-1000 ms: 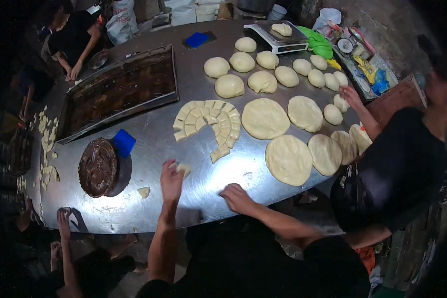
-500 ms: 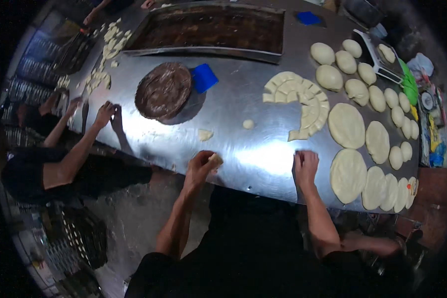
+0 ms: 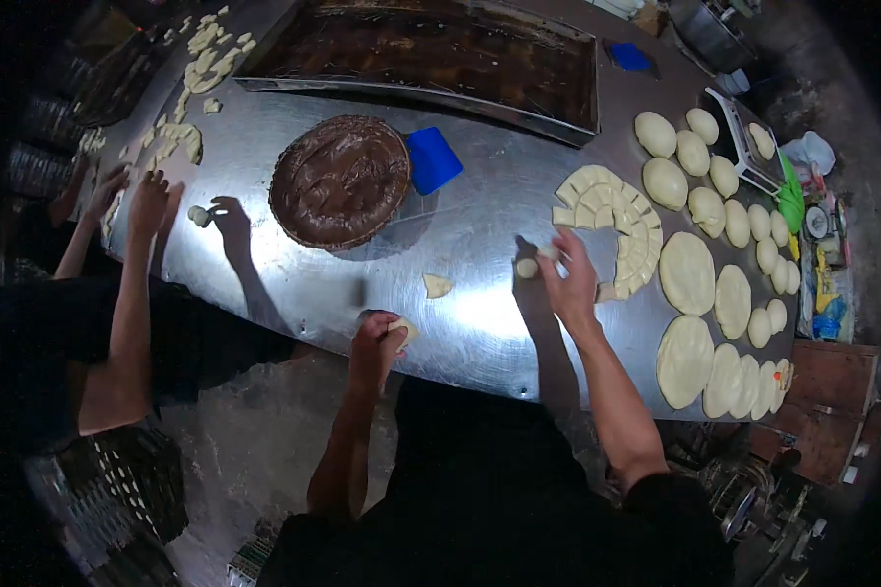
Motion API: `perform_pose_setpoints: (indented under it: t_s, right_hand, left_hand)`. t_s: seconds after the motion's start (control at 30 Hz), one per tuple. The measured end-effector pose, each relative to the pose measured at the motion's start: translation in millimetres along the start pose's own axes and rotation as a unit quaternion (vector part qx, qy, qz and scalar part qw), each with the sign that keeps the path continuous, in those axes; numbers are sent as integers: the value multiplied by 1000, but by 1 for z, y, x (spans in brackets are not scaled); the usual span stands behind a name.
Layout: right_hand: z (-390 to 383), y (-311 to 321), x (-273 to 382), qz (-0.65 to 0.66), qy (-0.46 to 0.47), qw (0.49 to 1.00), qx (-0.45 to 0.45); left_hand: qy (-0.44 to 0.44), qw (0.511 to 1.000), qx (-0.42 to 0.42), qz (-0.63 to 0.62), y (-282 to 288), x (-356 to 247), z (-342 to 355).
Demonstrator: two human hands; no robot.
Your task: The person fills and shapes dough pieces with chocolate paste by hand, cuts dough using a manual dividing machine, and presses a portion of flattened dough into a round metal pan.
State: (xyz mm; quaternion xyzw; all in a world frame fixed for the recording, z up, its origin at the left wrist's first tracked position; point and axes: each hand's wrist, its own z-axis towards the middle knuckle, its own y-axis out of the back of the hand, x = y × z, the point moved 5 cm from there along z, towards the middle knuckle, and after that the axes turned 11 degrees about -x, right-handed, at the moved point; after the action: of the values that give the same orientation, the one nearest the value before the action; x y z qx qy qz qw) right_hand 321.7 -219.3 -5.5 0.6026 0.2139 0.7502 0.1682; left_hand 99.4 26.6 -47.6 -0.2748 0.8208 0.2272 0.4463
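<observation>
While the steel worktop (image 3: 489,186) spreads ahead of the left grip (image 3: 375,340) and the right grip (image 3: 573,279), a long metal tray (image 3: 480,110) sits at the far side, well beyond both. Round pan (image 3: 341,245) of brown paste (image 3: 343,186): ahead of left grip and a bit left, well apart. Horseshoe of cut dough (image 3: 639,235): just right of right grip. Flat dough rounds (image 3: 684,362): farther right. Dough balls (image 3: 664,183): right and beyond. Blue flat scraper (image 3: 434,159): just beside pan, beyond left grip. Dough piece (image 3: 402,334): pinched between left grip's thumb and fingers, near the worktop's front edge. Loose dough scrap (image 3: 437,286): between grips, nearer left. Small dough ball (image 3: 527,267): on worktop, just left of right fingertips. Pale bit (image 3: 549,252): at right grip's bent fingers, blurred; can't tell if pinched.
</observation>
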Motion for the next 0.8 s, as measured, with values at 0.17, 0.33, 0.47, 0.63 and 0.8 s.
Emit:
perform_pose_setpoints:
  t_s: [0.17, 0.33, 0.47, 0.63, 0.8]
  right_hand:
    - [12, -58, -6, -130, 149, 975, 97]
    - [21, -56, -18, -70, 73, 992, 71]
    - [22, -50, -15, -110, 25, 980, 166]
    - [21, -30, 3, -150, 142, 967, 151]
    - [-38, 13, 36, 77, -56, 959, 266]
  left_hand:
    - [12, 997, 70, -31, 4, -18, -2]
    - [-4, 999, 43, 3, 23, -17, 7]
    - [11, 999, -3, 44, 17, -34, -7]
    - [-48, 996, 54, -48, -42, -24, -32]
    - [-48, 978, 162, -124, -116, -28, -57]
